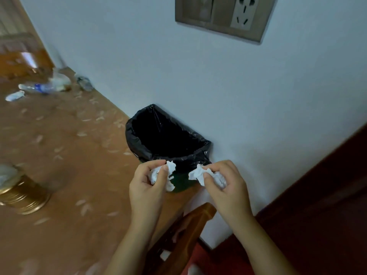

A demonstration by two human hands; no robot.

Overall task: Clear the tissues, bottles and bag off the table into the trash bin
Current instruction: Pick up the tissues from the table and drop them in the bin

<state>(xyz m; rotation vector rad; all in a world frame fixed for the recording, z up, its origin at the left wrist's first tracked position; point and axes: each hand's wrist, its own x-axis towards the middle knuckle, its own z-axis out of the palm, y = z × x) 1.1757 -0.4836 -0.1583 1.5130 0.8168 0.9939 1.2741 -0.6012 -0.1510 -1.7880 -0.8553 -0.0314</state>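
Observation:
A green trash bin (179,183) lined with a black bag (137,139) stands on the floor against the white wall, its inside dark. Just in front of its near rim, my left hand (147,187) grips a crumpled white tissue (170,168). My right hand (226,183) grips another crumpled white tissue (196,173). Both hands hover side by side at the bin's near edge. Far back on the left, plastic bottles (37,88) and a clear bag (59,80) lie blurred on the patterned brown surface.
A gold round tin (23,195) stands at the left edge. A wooden chair arm (190,221) juts up below my hands. A dark red wooden panel (317,205) fills the right. A wall socket plate (224,16) hangs above the bin.

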